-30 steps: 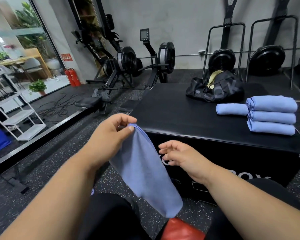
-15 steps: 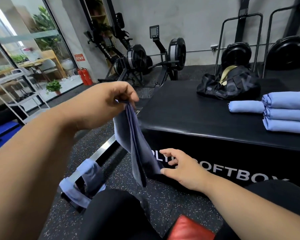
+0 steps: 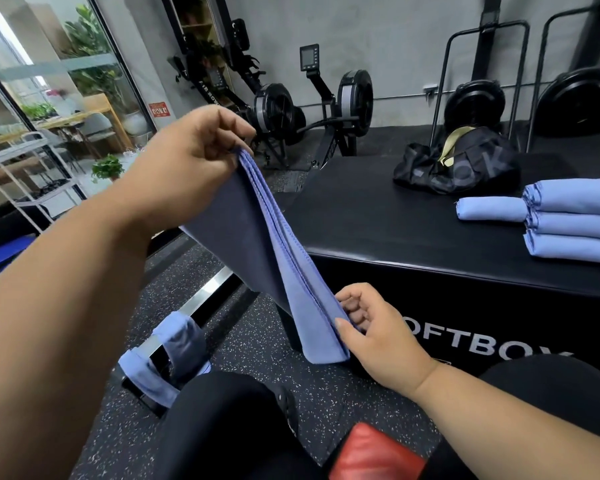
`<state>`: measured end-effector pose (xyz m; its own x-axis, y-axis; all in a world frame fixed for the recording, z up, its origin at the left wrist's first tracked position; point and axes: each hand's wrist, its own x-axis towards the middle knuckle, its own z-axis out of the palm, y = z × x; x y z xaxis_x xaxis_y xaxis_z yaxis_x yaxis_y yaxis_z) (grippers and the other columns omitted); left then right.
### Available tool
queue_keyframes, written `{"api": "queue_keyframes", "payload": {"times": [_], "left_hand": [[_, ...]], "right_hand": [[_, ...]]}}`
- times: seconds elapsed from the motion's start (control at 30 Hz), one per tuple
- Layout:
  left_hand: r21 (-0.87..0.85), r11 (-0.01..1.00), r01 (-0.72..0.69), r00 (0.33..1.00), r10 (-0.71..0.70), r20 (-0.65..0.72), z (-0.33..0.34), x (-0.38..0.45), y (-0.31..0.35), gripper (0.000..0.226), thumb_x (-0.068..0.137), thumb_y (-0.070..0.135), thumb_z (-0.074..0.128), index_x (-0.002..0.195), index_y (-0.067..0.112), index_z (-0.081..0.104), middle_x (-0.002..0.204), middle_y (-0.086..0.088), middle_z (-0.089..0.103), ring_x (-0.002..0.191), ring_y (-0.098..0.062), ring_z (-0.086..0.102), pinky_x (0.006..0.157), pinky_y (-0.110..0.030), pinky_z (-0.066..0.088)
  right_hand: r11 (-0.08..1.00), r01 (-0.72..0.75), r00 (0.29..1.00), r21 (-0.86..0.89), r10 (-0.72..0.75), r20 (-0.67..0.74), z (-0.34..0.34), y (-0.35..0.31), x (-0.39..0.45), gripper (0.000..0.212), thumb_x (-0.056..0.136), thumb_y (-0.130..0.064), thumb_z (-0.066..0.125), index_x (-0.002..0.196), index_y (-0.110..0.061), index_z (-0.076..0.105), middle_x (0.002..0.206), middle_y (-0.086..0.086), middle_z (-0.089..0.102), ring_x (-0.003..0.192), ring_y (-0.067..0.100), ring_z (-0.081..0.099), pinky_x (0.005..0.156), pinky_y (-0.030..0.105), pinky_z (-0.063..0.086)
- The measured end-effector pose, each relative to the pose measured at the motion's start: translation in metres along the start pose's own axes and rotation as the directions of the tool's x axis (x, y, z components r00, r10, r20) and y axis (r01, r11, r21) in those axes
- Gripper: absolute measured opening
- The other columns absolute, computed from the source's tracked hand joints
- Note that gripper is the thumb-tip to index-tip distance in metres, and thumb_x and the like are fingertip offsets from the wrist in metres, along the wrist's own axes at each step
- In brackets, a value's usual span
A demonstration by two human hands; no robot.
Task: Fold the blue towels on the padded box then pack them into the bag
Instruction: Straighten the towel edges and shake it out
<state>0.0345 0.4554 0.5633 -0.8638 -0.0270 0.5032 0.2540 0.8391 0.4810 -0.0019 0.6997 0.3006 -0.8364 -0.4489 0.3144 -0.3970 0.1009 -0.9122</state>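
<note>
A blue towel (image 3: 274,258), folded into several layers, stretches taut between my two hands in front of the black padded box (image 3: 378,223). My left hand (image 3: 187,161) pinches its upper corner, raised high. My right hand (image 3: 371,337) pinches the lower corner, down by the box's front face. Three folded blue towels (image 3: 575,220) lie stacked at the box's right side, with a smaller folded towel (image 3: 489,208) beside them. The black bag (image 3: 465,164) sits open at the back of the box.
More blue towels (image 3: 167,362) hang over a metal rail on the floor at lower left. Rowing machines (image 3: 312,109) stand behind the box. A white shelf cart (image 3: 25,168) and glass wall are at the left. My knees and a red object (image 3: 371,455) are at the bottom.
My left hand lifted the towel's top corner higher. My right hand took hold of the lower corner, and the towel is now pulled straight between both hands.
</note>
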Motion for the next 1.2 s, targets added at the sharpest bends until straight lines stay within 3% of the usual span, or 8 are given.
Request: {"api": "queue_keyframes", "payload": {"times": [0.13,0.27,0.4,0.57,0.7,0.87,1.07,1.2], "left_hand": [[-0.028,1.0,0.0,0.999,-0.001,-0.042,-0.007,0.002,0.003,0.033,0.101,-0.003,0.06,0.117,0.026,0.062,0.11,-0.001,0.075,0.094,-0.002,0.068,0.089,-0.018,0.052],[-0.065,0.998,-0.002,0.997,-0.003,-0.073,-0.011,0.0,0.007,0.032,0.1,-0.006,0.058,0.118,0.02,0.061,0.11,-0.002,0.075,0.1,-0.008,0.07,0.094,-0.024,0.054],[-0.069,0.998,-0.014,0.997,0.009,-0.081,-0.009,-0.001,0.012,0.036,0.1,-0.007,0.056,0.111,0.027,0.061,0.112,-0.005,0.074,0.101,-0.008,0.069,0.095,-0.023,0.053],[-0.06,0.998,-0.005,0.995,-0.001,-0.1,-0.01,0.0,0.015,0.039,0.099,-0.004,0.057,0.107,0.034,0.062,0.112,-0.004,0.075,0.099,-0.009,0.069,0.095,-0.027,0.054],[-0.047,0.999,0.01,0.993,-0.015,-0.118,-0.008,0.001,0.018,0.033,0.098,-0.006,0.056,0.114,0.022,0.062,0.11,-0.003,0.074,0.091,0.001,0.068,0.086,-0.014,0.051],[-0.023,1.0,0.01,0.993,-0.013,-0.116,-0.004,0.0,0.018,0.032,0.098,-0.006,0.057,0.116,0.02,0.064,0.109,-0.002,0.074,0.092,0.0,0.067,0.087,-0.014,0.051],[-0.039,0.999,-0.015,0.994,0.011,-0.111,0.0,-0.003,0.023,0.032,0.099,-0.005,0.058,0.113,0.023,0.064,0.11,-0.003,0.075,0.095,-0.003,0.069,0.089,-0.017,0.052],[-0.03,0.999,-0.04,0.993,0.036,-0.116,0.001,-0.004,0.03,0.029,0.1,-0.006,0.058,0.115,0.017,0.064,0.109,-0.002,0.074,0.095,0.0,0.068,0.089,-0.015,0.053]], "right_hand": [[0.972,0.122,0.988,-0.202,-0.139,-0.068,-0.003,0.003,-0.006,0.034,0.093,-0.001,0.066,0.094,-0.034,0.058,0.096,-0.013,0.061,0.086,0.018,0.062,0.075,0.027,0.051],[0.96,0.142,0.987,-0.24,-0.157,-0.042,0.0,0.009,-0.003,0.037,0.087,0.006,0.066,0.087,-0.03,0.074,0.097,-0.016,0.069,0.097,0.01,0.067,0.086,0.021,0.05],[0.979,0.06,0.998,-0.196,-0.057,0.019,0.007,0.008,-0.002,0.032,0.095,-0.005,0.069,0.099,-0.035,0.081,0.101,-0.021,0.072,0.103,0.006,0.067,0.091,0.019,0.051],[0.964,0.059,0.996,-0.259,-0.038,0.085,0.019,0.0,-0.001,0.022,0.096,-0.022,0.072,0.112,-0.033,0.08,0.098,-0.028,0.069,0.103,-0.003,0.063,0.093,0.016,0.049],[0.939,0.054,0.992,-0.339,-0.01,0.13,0.022,-0.004,-0.001,0.033,0.094,-0.042,0.073,0.126,-0.037,0.075,0.106,-0.035,0.065,0.107,-0.013,0.058,0.098,0.011,0.043],[0.924,0.022,0.988,-0.381,0.037,0.148,0.022,-0.009,-0.005,0.05,0.087,-0.061,0.074,0.132,-0.04,0.07,0.119,-0.03,0.065,0.112,-0.013,0.056,0.093,-0.004,0.03],[0.894,-0.048,0.988,-0.445,0.109,0.111,0.024,-0.012,-0.005,0.066,0.082,-0.069,0.075,0.14,-0.04,0.064,0.133,-0.023,0.064,0.111,-0.005,0.057,0.096,0.008,0.039],[0.862,-0.058,0.986,-0.504,0.128,0.106,0.026,-0.015,-0.002,0.074,0.081,-0.072,0.074,0.144,-0.035,0.061,0.142,-0.019,0.061,0.126,0.0,0.057,0.105,0.016,0.04]]}}
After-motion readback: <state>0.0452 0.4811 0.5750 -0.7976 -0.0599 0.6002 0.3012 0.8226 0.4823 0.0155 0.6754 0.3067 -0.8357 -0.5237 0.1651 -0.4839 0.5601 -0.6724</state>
